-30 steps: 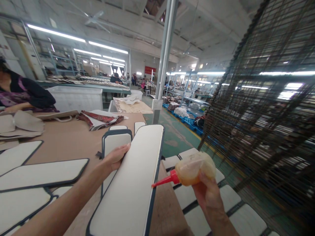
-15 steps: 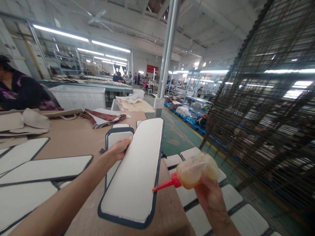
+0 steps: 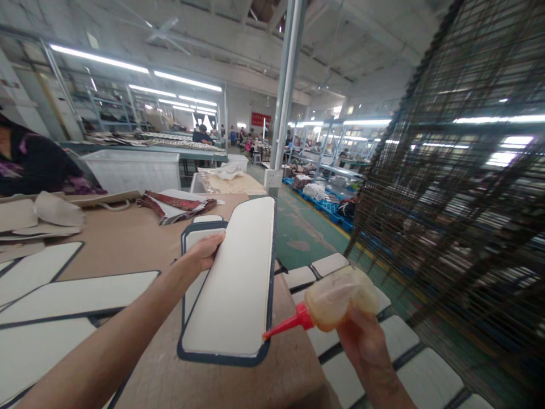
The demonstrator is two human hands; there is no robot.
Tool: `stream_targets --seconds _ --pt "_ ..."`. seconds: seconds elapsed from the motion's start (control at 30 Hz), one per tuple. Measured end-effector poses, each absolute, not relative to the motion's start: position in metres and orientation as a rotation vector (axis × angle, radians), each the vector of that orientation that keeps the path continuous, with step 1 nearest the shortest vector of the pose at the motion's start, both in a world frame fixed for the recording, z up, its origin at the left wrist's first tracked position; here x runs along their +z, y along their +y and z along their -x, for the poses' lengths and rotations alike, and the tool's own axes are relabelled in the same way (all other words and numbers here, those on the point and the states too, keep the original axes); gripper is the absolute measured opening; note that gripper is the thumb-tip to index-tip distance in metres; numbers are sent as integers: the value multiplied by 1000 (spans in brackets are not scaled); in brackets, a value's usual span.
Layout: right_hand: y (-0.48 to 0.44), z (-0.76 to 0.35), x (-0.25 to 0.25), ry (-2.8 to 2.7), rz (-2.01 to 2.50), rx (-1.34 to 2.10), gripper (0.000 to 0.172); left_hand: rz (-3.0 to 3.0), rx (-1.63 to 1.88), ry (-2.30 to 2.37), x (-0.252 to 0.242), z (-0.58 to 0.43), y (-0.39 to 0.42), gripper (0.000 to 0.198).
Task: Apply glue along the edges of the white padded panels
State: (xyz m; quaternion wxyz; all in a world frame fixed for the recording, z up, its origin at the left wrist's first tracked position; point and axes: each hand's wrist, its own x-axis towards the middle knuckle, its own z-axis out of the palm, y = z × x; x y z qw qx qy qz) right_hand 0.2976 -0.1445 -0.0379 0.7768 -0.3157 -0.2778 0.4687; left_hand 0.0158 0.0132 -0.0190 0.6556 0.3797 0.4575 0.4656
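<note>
A long cream panel [image 3: 234, 284] with rounded corners and a dark blue border is tilted up over the table. My left hand [image 3: 209, 249] grips its left edge, thumb on top and the other fingers hidden beneath. In my right hand [image 3: 361, 332] is a clear squeeze glue bottle [image 3: 340, 295] with yellowish contents. Its red nozzle [image 3: 285, 328] points left, the tip touching the panel's right edge near the lower corner. Another bordered panel [image 3: 191, 284] lies partly hidden behind the held one.
More bordered panels [image 3: 85, 292] lie on the brown table [image 3: 170, 386] at left. Folded patterned fabric [image 3: 179, 204] sits farther back. Rows of panels [image 3: 400, 335] stand below right, beside a wire mesh rack [image 3: 426, 170]. A co-worker's dark sleeve [image 3: 38, 162] shows at far left.
The panel has turned slightly, its lower end now more level and its top shifted left. The nozzle tip is nearer the panel's lower right corner. Both hands keep their hold.
</note>
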Motion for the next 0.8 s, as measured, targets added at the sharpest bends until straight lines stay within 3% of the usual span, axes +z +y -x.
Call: stream_targets --seconds 0.1,0.6,0.8 --pt "-144 -299 -42 -593 693 1001 45 -801 1111 1082 -18 -14 16 15" --pt "-159 -294 -44 -458 724 808 43 -712 1247 1004 -16 -10 23 8" --pt "-165 -286 -43 -427 709 668 55 -733 1305 951 -23 -14 27 11"
